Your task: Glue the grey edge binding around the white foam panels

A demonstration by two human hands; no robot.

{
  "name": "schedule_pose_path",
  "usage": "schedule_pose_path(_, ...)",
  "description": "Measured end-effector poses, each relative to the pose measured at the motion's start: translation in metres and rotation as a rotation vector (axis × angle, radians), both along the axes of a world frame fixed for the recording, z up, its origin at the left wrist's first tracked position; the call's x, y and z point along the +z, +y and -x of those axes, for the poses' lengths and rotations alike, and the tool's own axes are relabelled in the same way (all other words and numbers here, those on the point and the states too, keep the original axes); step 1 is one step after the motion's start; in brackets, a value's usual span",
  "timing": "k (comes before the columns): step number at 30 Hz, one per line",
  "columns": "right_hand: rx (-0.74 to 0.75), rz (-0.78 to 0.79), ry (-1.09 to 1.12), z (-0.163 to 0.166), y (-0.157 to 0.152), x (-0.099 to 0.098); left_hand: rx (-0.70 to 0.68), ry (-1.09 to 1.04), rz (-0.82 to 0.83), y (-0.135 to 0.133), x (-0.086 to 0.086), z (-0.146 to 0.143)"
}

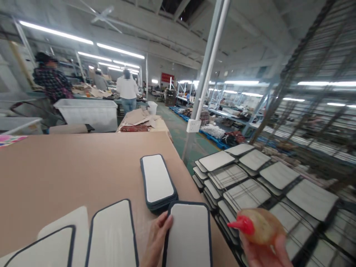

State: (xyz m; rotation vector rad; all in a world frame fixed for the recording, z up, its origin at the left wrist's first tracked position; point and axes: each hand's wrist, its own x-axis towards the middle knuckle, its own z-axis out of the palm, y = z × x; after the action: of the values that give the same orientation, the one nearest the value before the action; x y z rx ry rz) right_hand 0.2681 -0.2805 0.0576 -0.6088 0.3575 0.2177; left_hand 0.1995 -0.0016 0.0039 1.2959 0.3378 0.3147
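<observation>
At 6 o'clock, the left hand lays loosely curled fingers against the left edge of a white panel lying flat on the table. At 5 o'clock, the right hand grasps a bottle, red nozzle pointing to 9 o'clock. A stack of panels lies just beyond; shelves of panels stand at 3 o'clock.

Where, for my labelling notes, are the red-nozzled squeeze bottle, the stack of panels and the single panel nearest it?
squeeze bottle [263,227]: head view, on its translucent body.
stack of panels [157,180]: head view, top panel's white face.
single panel [191,237]: head view, middle of its white face.
</observation>
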Motion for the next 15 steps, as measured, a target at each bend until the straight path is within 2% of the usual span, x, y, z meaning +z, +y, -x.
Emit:
schedule_pose_path(2, -0.078, -0.020, -0.034, 0.002, -0.002, 0.015, -0.045, -0.005, 0.030, -0.009, 0.015, 0.002)
schedule_pose_path(5, -0.134, -0.015, -0.073, 0.008, -0.011, 0.037, -0.095, 0.035, 0.014, -0.013, 0.054, 0.001)
schedule_pose_path(8, -0.140, 0.008, -0.077, 0.016, -0.031, 0.052, -0.336, 0.080, -0.087, -0.027, 0.087, 0.005)
schedule_pose_path(10, -0.160, 0.039, -0.088, 0.021, -0.049, 0.056, -0.540, 0.089, -0.183, -0.050, 0.095, 0.014)
schedule_pose_path(12, -0.168, 0.077, -0.103, 0.025, -0.067, 0.056, -0.701, 0.090, -0.297, -0.077, 0.093, 0.024)
schedule_pose_path(15, -0.139, 0.097, -0.110, 0.031, -0.092, 0.055, -0.799, 0.102, -0.471, -0.113, 0.084, 0.037)
